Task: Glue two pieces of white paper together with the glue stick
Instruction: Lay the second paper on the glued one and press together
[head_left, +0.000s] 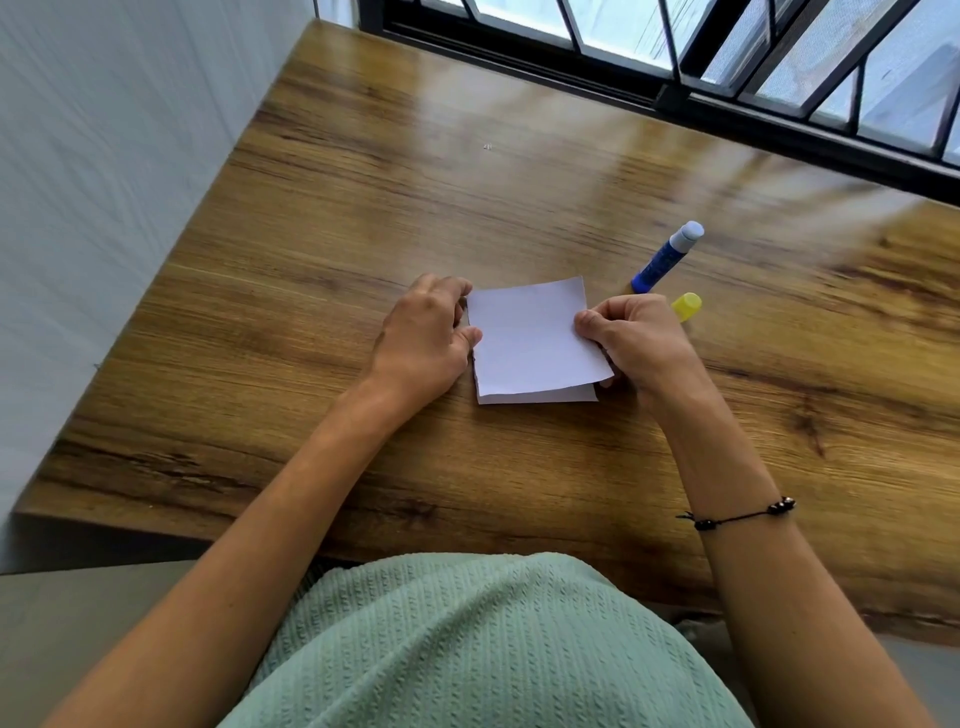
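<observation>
Here we are at the lining-up stage: the top paper (535, 338) lies over the bottom paper (540, 397), whose strip peeks out along the near edge, so the two are not square. The right hand (639, 338) pinches the top paper's right edge between thumb and curled fingers. The left hand (423, 338) sits at the paper's left edge, fingers curled against it; whether it truly grips the sheet I cannot tell.

The danger, as I judge it: press down now and the sheets bond crooked, with that overhang locked in. If glue is already spread, sliding to correct could wrinkle or tear the paper.

Just beyond the paper's right corner lies the glue stick (667, 257), uncapped, its white tip exposed and liable to dry or smear the table. Its yellow cap (687, 305) rests beside the right hand.

All this sits on a glossy wood-grain table (363, 208); beyond the paper runs a black-framed window (675, 78), and left of it, a white wall (104, 182).
</observation>
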